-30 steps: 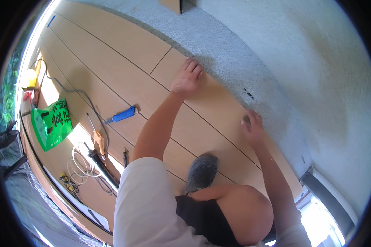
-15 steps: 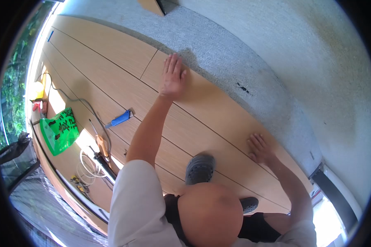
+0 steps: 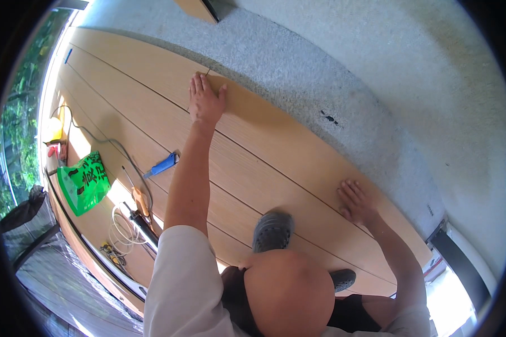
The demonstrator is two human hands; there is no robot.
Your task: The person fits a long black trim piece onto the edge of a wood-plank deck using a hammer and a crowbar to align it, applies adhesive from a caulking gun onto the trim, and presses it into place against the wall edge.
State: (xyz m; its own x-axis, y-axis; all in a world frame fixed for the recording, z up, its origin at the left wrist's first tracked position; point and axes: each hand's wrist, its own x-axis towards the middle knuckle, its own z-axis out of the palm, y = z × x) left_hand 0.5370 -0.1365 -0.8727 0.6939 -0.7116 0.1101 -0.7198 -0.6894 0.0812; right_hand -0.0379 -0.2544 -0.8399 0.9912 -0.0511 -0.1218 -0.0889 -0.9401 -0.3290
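Flat on a light wood-coloured plank (image 3: pixel 264 135) lies my left hand (image 3: pixel 205 102), its fingers stretched toward the plank's outer edge. It covers most of the joint where this plank's end meets another plank (image 3: pixel 135 59) in the same row. Further right along the plank, my right hand (image 3: pixel 356 203) presses down with the fingers spread, near the long seam beside the neighbouring row. Neither hand holds anything. My foot in a grey clog (image 3: pixel 273 230) stands on the boards between my arms.
Left on the boards are a blue utility knife (image 3: pixel 162 165), an orange-handled screwdriver (image 3: pixel 140 200), a green bag (image 3: pixel 86 182), a black cable (image 3: pixel 112 139) and a coil of white cord (image 3: pixel 121 229). Bare concrete floor (image 3: pixel 298 84) borders the planks, with a pale wall (image 3: pixel 421 73) beyond.
My left hand has slid left along the plank, onto the end joint. My right hand stays in nearly the same place.
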